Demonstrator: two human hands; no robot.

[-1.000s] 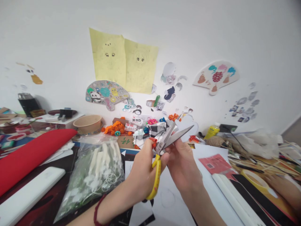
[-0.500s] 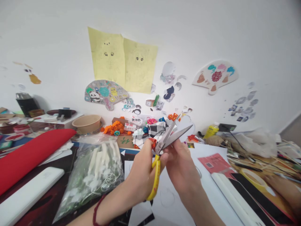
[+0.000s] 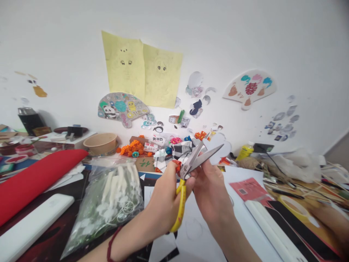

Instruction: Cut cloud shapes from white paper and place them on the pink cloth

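Observation:
A pair of scissors (image 3: 188, 167) with yellow handles has its blades spread, pointing up and to the right. My left hand (image 3: 166, 198) is wrapped round the handles, with a dark red cord at the wrist. Behind the blades, my right hand (image 3: 212, 193) pinches the lower edge of a white paper cutout (image 3: 220, 149) with a rounded, wavy outline. The fingertips of both hands are close together near the scissors' pivot. Below them, white paper sheets (image 3: 199, 233) with faint pencil lines lie on the table.
A clear bag of white and green pieces (image 3: 114, 196) and a red object (image 3: 40, 182) lie left. Orange flowers (image 3: 133, 148) and checked cloth (image 3: 185, 151) sit behind. A yellow tape roll (image 3: 296, 209) is at right, near another person's blurred hand (image 3: 331, 222).
The white cutout has turned and shows more of its face to the right of the blades. My right fingers have shifted slightly; the scissors stay spread in my left hand.

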